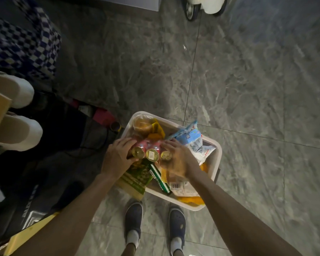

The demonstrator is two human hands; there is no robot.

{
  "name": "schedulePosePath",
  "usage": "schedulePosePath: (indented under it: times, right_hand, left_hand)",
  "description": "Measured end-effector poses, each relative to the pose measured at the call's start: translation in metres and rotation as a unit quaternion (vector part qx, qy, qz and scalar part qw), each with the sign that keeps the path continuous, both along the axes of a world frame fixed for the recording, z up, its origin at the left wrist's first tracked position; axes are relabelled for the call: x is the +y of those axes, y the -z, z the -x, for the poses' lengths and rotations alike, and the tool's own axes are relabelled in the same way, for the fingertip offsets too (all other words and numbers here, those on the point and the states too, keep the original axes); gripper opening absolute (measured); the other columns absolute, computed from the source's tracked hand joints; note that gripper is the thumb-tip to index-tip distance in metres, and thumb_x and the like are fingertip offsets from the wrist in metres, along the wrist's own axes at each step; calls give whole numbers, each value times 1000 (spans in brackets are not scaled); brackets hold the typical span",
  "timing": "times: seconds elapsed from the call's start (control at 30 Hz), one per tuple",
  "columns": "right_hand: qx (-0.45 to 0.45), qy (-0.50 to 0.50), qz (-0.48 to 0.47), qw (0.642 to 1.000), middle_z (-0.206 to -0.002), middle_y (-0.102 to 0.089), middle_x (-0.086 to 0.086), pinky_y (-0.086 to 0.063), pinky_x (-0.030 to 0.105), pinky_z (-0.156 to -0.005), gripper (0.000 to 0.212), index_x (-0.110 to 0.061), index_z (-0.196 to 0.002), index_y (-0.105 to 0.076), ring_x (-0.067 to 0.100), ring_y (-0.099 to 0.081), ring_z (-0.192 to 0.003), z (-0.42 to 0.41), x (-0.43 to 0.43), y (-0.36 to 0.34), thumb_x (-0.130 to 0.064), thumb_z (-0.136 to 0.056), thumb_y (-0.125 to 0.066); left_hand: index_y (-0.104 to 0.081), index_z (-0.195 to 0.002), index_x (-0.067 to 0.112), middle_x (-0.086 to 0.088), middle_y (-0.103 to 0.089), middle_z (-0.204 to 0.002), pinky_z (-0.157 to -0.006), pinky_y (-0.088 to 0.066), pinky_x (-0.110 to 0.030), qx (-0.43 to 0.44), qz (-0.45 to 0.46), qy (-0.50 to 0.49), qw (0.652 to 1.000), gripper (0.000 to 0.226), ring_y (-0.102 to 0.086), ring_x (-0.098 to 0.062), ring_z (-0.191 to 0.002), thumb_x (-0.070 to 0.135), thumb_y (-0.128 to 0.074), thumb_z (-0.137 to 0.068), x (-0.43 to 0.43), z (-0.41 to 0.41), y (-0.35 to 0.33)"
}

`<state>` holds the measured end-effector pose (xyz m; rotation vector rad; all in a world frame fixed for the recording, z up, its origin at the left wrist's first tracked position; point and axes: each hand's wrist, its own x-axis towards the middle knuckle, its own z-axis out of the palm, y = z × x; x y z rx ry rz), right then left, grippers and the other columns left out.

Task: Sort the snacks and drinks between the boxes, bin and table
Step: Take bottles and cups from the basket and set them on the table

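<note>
Over the bin (218, 156) on the floor, the left hand (116, 156) and right hand (179, 161) gripped a row of cans (152, 154) by its ends. The cans were probably heavy, stiff and slick, needing a firm inward squeeze.

Dim indoor light, soft motion blur (worst at left), wide-angle edge distortion

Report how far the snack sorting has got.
Done: nothing can be confirmed as sorted. In hand: the left hand and right hand clasp a row of three red cans over the bin. Left: the bin is crowded with a blue bag, a green box and orange packets.
</note>
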<state>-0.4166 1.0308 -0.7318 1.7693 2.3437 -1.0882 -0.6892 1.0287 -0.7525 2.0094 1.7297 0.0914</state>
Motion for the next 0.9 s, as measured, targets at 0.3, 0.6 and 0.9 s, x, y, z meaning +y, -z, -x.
schedulePosePath:
  times: [0.3, 0.6, 0.9]
  right_hand:
    - [81, 140, 40, 986, -120, -75, -8, -47, 6, -75, 55, -33, -131, -71, 1, -68, -96, -40, -7, -61, -40, -80, -89]
    - [106, 204, -52, 972, -101, -72, -19, -62, 26, -71, 55, -36, -114, -69, -2, -71, -87, -58, -12, -177, -53, -70, -97]
    - [186, 222, -135, 948, -101, -71, -18, -53, 8, -70, 73, -36, -119, -61, -4, -70, -87, -48, -43, -336, -64, -60, -93]
  left_hand:
    - [-65, -129, 41, 32, -55, -127, -94, -54, -25, -194, 63, 7, 979, 57, -59, 5, -113, 36, -88, -77, 17, -5, -69]
    - [-68, -126, 41, 24, -64, -123, -91, -58, -24, -231, -45, 26, 972, 56, -64, 9, -104, 50, -87, -74, 18, -24, -204]
    - [-70, -123, 30, 19, -74, -107, -87, -60, -25, -235, -106, -42, 965, 64, -69, 4, -99, 55, -93, -69, -20, -15, -360]
